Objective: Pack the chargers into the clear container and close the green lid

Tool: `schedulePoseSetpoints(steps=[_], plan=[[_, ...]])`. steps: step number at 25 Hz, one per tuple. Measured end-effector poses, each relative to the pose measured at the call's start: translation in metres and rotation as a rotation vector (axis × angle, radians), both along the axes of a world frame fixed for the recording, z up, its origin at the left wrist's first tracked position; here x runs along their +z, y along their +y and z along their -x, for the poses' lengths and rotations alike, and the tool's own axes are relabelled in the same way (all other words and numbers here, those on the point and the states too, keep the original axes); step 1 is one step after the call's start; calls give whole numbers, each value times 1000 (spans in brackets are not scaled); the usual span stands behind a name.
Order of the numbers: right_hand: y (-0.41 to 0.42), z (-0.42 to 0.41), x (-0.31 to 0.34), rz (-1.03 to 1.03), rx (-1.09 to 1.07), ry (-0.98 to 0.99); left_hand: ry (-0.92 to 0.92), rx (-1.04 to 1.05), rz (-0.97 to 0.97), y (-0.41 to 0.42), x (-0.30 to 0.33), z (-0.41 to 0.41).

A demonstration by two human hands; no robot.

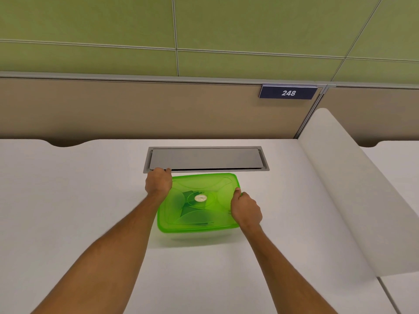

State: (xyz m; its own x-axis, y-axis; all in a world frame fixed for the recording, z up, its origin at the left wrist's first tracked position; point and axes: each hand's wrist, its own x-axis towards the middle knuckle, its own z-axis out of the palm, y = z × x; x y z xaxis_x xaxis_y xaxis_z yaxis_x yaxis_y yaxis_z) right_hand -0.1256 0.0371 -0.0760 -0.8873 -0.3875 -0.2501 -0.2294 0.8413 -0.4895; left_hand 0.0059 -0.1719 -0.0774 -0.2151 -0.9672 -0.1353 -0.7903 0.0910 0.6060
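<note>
A translucent green lid (204,189) lies on top of the clear container (195,237) in the middle of the white desk. Dark shapes of the chargers (192,209) show dimly through the lid. My left hand (158,182) grips the lid's far left corner, fingers curled over the rim. Fingers of my right hand (245,210) are closed on the lid's right edge, with the thumb on top. The container's walls are mostly hidden beneath the lid.
A grey cable hatch (206,158) is set into the white desk (68,200) just behind the container. A white divider (353,191) slopes along the right. A tan partition with a sign reading 248 (288,92) stands behind.
</note>
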Motion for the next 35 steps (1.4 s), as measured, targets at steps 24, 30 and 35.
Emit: schedulePoseSetpoints(steps=[24, 30, 35], plan=[[-71, 64, 0, -85, 134, -82, 3, 24, 73, 7, -1, 0], [-71, 61, 5, -56, 86, -97, 14, 16, 42, 6, 3, 0], [-66, 52, 12, 25, -27, -131, 18, 21, 70, 12, 9, -2]])
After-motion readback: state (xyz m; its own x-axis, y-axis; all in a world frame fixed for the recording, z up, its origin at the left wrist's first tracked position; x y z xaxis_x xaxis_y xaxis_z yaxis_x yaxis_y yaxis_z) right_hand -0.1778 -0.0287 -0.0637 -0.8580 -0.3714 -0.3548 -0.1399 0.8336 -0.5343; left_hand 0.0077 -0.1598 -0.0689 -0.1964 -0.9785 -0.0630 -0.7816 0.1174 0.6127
